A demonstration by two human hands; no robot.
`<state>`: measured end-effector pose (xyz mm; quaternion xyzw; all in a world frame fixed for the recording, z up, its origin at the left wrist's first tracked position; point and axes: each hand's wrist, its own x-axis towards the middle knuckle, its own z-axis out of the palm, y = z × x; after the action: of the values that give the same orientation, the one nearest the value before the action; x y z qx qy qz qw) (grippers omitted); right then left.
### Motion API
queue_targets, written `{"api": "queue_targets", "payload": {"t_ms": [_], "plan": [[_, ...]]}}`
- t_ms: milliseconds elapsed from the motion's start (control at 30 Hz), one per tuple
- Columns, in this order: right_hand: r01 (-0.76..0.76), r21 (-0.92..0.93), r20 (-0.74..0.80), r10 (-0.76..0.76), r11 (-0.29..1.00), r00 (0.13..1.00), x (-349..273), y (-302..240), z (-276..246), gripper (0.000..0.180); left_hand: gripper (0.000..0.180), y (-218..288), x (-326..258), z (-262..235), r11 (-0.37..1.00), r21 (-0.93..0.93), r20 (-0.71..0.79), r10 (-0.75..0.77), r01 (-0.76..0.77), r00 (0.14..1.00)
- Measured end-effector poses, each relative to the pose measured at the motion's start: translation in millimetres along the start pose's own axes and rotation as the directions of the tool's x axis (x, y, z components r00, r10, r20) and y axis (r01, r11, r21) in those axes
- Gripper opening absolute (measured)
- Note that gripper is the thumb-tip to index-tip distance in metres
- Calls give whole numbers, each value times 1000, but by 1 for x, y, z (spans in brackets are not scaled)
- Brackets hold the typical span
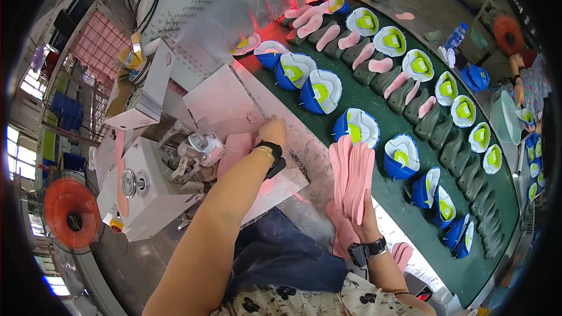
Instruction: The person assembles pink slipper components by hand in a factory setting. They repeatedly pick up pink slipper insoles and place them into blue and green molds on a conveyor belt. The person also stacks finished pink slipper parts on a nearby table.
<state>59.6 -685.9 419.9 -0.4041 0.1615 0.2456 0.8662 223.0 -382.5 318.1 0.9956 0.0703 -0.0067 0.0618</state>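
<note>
My right hand (pixel 367 222) is wrapped round a thick stack of pink insoles (pixel 351 178), held upright in front of me. Below it, more pink insoles (pixel 344 231) lie at the table's edge. My left hand (pixel 274 131) reaches forward over the pink-dusted white board, its fingers curled; whatever they hold is hidden. Beside that hand is a pink pad (pixel 236 147) at the head of a white machine (pixel 146 184). Another pink insole (pixel 122 181) hangs on the machine's near side.
On the right, a green conveyor belt (pixel 374 96) carries blue-and-white shoe uppers (pixel 322 90), dark grey soles (pixel 456 155) and loose pink insoles. An orange fan (pixel 71 212) stands at left, below a white box of brushes (pixel 137 114). Another person's arm (pixel 517 76) shows at far right.
</note>
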Motion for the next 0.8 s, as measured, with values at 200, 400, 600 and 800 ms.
{"api": "queue_targets", "payload": {"t_ms": [200,400,600,800], "plan": [[-74,-109,-74,66,991,995,1,-5,28,70,12,-24,-10,23,997,-51,0,63,-63,998],[-71,-32,54,72,997,996,18,11,15,66,15,-17,-63,-260,904,-339,-299,158,-260,941],[-20,-66,104,27,998,994,9,29,42,71,22,-143,-82,-435,1000,-10,-303,11,-15,953],[12,-40,266,-1,999,964,-16,41,68,62,19,-257,-81,-410,946,225,-362,-140,232,922]]}}
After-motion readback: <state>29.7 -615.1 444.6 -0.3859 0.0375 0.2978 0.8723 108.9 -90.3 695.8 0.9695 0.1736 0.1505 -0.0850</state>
